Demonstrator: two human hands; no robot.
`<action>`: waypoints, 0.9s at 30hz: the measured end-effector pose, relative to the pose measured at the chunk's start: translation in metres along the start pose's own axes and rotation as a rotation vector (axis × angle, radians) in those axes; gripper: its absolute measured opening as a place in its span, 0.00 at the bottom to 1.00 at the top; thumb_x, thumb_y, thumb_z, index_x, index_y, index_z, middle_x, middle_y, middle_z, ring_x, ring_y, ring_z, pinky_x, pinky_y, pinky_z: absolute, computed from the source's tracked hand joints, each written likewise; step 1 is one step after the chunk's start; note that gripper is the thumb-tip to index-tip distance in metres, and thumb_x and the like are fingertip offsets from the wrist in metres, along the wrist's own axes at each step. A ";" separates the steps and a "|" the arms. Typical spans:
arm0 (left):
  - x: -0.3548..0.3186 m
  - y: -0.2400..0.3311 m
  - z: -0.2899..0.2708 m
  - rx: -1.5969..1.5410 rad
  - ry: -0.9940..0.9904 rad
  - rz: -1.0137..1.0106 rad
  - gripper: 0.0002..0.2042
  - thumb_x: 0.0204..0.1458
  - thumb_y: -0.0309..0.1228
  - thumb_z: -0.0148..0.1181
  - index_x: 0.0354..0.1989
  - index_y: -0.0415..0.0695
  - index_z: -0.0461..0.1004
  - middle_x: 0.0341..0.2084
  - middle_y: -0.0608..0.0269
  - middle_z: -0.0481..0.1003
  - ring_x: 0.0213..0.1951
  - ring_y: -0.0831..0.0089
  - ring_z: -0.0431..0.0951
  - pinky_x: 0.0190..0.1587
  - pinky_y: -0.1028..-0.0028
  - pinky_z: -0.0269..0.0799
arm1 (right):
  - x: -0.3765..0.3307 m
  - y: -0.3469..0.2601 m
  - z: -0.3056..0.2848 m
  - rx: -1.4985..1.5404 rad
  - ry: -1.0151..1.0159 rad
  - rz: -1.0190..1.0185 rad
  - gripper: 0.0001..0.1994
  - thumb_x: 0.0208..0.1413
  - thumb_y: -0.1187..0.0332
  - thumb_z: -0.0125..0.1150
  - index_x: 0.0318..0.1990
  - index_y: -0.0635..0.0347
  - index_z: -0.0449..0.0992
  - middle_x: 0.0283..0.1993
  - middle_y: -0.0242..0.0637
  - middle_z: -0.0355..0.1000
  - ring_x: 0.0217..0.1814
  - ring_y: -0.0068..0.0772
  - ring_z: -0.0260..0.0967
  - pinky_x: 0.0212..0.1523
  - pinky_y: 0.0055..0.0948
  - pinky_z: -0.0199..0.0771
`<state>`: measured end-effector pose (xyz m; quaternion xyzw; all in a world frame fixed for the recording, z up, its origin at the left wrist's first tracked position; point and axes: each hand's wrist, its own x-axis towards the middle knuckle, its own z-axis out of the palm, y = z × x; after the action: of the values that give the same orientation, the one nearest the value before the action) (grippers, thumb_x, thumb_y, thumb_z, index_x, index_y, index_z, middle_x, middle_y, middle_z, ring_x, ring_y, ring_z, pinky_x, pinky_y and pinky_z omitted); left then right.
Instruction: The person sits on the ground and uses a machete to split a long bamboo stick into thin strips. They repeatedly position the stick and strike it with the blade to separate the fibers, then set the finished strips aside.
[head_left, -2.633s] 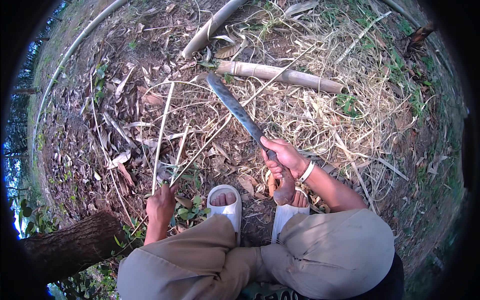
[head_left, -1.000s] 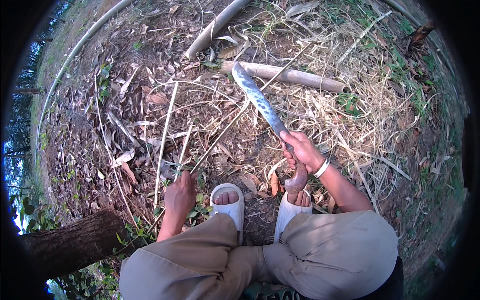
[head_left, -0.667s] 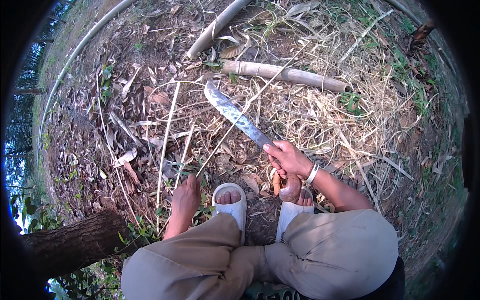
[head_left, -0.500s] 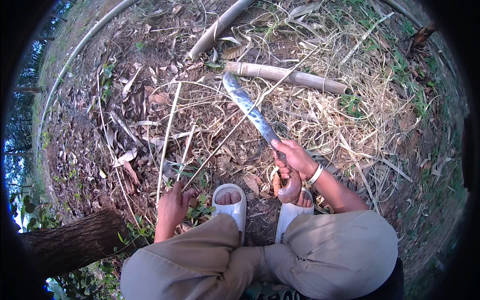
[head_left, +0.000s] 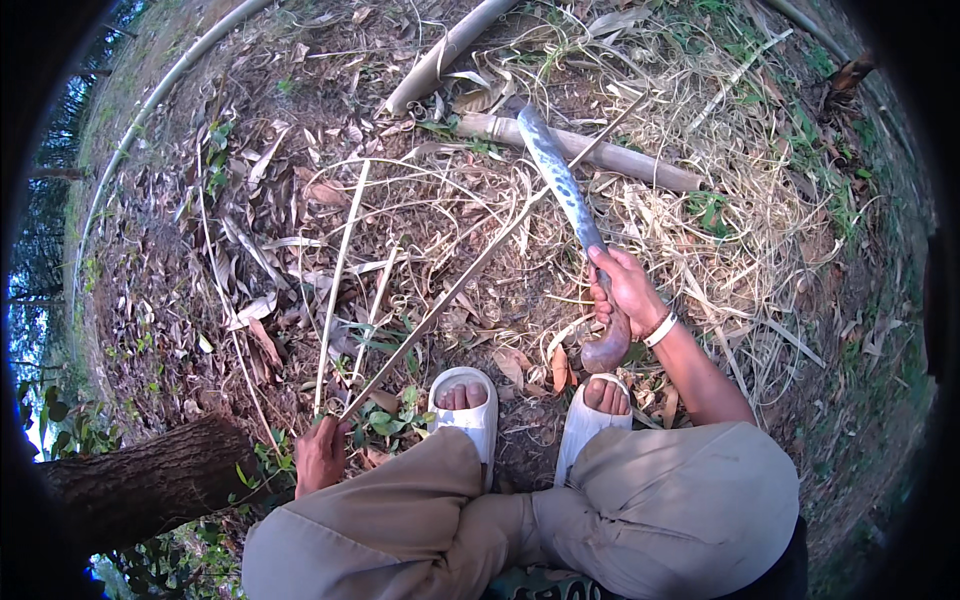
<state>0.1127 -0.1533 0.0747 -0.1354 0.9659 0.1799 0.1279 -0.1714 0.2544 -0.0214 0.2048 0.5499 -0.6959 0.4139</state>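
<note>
My left hand (head_left: 320, 455), low at the left beside my knee, is closed round the near end of a long thin bamboo strip (head_left: 450, 295). The strip slants up to the far right and meets the machete's blade about halfway along. My right hand (head_left: 628, 285) grips the machete (head_left: 560, 180) by its curved wooden handle, thumb toward the blade. The blade points away from me and leans left, its tip in front of a bamboo pole (head_left: 640, 168). Two more pale strips (head_left: 343, 275) reach down toward my left hand; whether it holds them, I cannot tell.
Thin curly shavings (head_left: 760, 260) cover the ground on the right, dry leaves on the left. A second pole (head_left: 440, 60) lies at the far side. A thick log (head_left: 160, 480) sits at the lower left. My feet in white sandals (head_left: 470, 410) are close below the machete.
My left hand has drawn back toward me and left with the strip. My right hand and the machete have moved right and away, the blade now more upright in view.
</note>
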 end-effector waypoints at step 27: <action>0.043 0.098 0.042 0.187 0.320 0.205 0.10 0.53 0.30 0.64 0.24 0.45 0.69 0.14 0.62 0.67 0.16 0.64 0.70 0.18 0.66 0.63 | -0.031 0.033 0.055 -0.211 -0.081 -0.101 0.17 0.67 0.55 0.50 0.31 0.59 0.66 0.15 0.27 0.61 0.11 0.19 0.57 0.11 0.23 0.61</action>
<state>0.0514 -0.0585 0.0546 -0.0509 0.9951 0.0775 -0.0343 -0.1182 0.2120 -0.0011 0.1039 0.6126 -0.6618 0.4195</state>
